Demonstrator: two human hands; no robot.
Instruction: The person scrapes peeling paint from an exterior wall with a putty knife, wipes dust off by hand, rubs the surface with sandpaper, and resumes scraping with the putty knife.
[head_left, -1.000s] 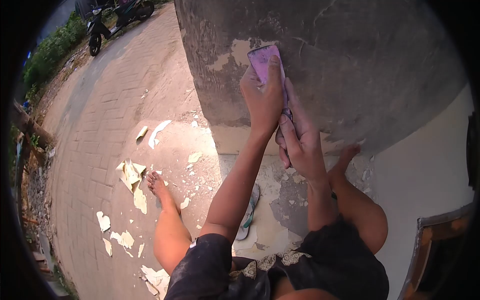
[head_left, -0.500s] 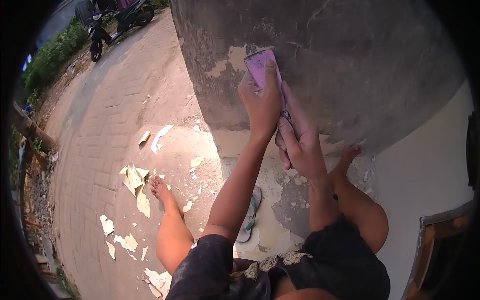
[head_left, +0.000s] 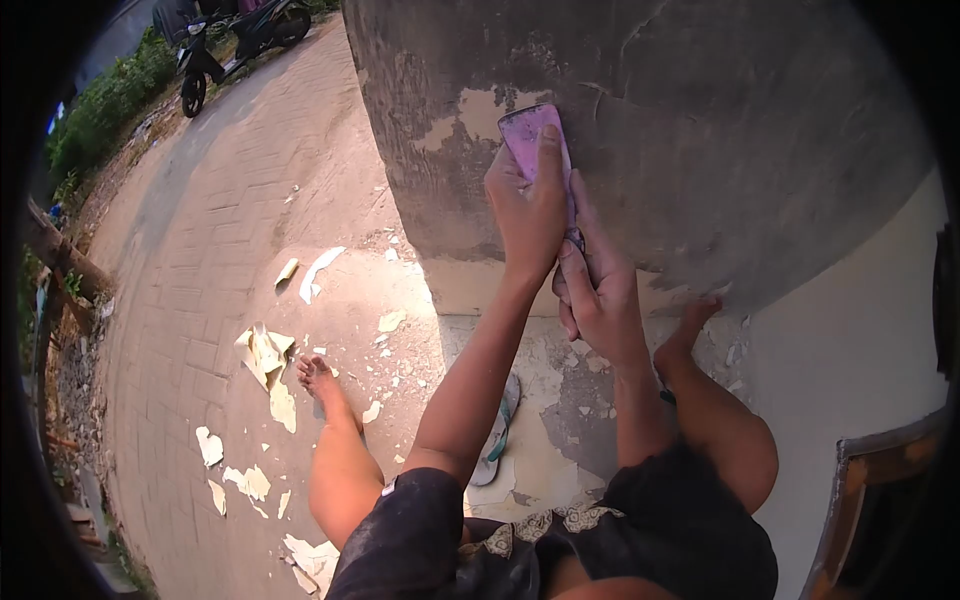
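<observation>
Noted a scooter [head_left: 240, 46] at far left, then pale flakes [head_left: 264, 352] strewn about the left foot [head_left: 317, 374]. Noted a sandal [head_left: 494, 440] farther right. Gripped the purple tool [head_left: 526, 136] by its broad end in the left hand [head_left: 528, 215], with the thumb laid flat along it, at the dark wall [head_left: 730, 150], just beside a pale patch [head_left: 478, 112]. Gripped the tool's narrow end in the right hand [head_left: 606, 297], curled round it, lower and to the right. Seemed, by judgement, busy scraping the dark wall at the pale patch's edge. Called next, probably, for a firm two-handed grip, with the broad end flat to the surface. Could not tell the exact contact.
</observation>
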